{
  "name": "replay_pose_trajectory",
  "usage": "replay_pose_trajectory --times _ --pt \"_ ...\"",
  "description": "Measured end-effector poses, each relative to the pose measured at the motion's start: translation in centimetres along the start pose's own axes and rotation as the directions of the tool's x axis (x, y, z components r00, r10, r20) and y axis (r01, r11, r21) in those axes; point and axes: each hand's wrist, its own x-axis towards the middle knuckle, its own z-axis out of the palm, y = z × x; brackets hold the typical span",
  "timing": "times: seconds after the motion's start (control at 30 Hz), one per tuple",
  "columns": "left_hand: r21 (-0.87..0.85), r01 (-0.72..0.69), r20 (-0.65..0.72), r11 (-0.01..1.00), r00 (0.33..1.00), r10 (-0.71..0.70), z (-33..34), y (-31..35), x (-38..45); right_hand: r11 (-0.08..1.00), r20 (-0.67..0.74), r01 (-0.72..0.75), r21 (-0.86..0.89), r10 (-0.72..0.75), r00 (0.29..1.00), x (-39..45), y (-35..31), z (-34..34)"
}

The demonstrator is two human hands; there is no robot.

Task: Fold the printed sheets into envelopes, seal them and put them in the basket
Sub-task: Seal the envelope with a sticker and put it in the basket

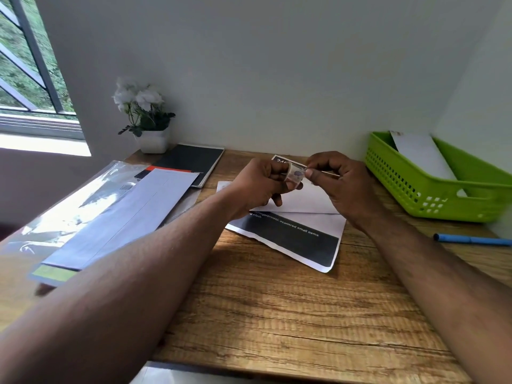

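Observation:
My left hand (259, 184) holds a small roll of clear tape (295, 176) above the middle of the wooden desk. My right hand (339, 184) pinches the tape's loose end at the roll. Under both hands lies a white envelope (307, 202) with its flap open, resting on a printed sheet (293, 239) that has a broad black band with white text. A green plastic basket (443, 195) stands at the right, and one white envelope (424, 156) leans inside it.
A pack of envelopes in clear plastic (110, 214) lies at the left, overhanging the desk edge. A black notebook (191, 162) and a potted white flower (144, 117) are at the back left. A blue pen (471, 240) lies at the right. Another printed sheet (282, 159) peeks out behind my hands.

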Motion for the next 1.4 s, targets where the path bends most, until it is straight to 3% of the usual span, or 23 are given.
replay_pose_trajectory --times 0.43,0.6,0.67,0.73,0.93,1.1,1.17,1.23,1.27,1.33,1.4 --pt "-0.007 -0.016 0.027 1.0 1.0 0.017 -0.6 0.1 0.2 1.0 0.076 0.005 -0.015 -0.004 0.997 -0.1 -0.1 -0.3" --pt "0.104 -0.008 -0.036 0.995 0.999 0.012 -1.3 -0.4 0.6 0.997 0.079 -0.039 0.072 0.033 0.996 0.2 0.2 -0.9" --pt "0.352 -0.06 -0.115 0.934 0.988 0.107 -1.8 -0.9 1.1 0.992 0.045 -0.055 0.115 0.05 0.998 0.5 0.6 -1.2" --pt "0.586 -0.035 -0.183 0.809 0.968 0.174 -2.4 -1.4 1.5 0.991 0.013 -0.068 0.114 0.067 0.998 0.8 1.0 -1.5" --pt "0.807 0.096 -0.263 0.583 0.942 0.209 -4.8 -2.1 1.9 0.991 -0.053 -0.127 0.046 0.129 0.99 1.2 1.9 -2.0" --pt "0.83 0.232 -0.328 0.508 0.939 0.107 -5.4 -2.8 1.8 0.993 -0.073 -0.118 0.006 0.118 0.99 1.3 2.1 -1.7" --pt "0.822 0.241 -0.338 0.516 0.936 0.1 -4.8 -2.3 1.8 0.991 -0.076 -0.13 0.031 0.132 0.988 1.3 1.9 -1.4" --pt "0.767 0.178 -0.354 0.617 0.919 0.175 -3.6 -1.2 1.8 0.989 -0.087 -0.137 0.048 0.14 0.986 1.2 1.5 -1.0" --pt "0.67 0.115 -0.354 0.734 0.918 0.178 -2.9 -0.5 1.6 0.988 -0.1 -0.14 0.066 0.147 0.984 1.1 1.2 -0.8" --pt "0.335 0.032 -0.252 0.942 0.966 0.057 -0.9 0.9 0.4 0.981 -0.147 -0.155 0.114 0.171 0.974 1.0 0.9 -0.5" --pt "0.143 0.085 -0.116 0.986 0.991 -0.069 0.9 1.6 -0.5 0.978 -0.203 -0.159 0.133 0.184 0.962 0.9 0.7 -0.2"
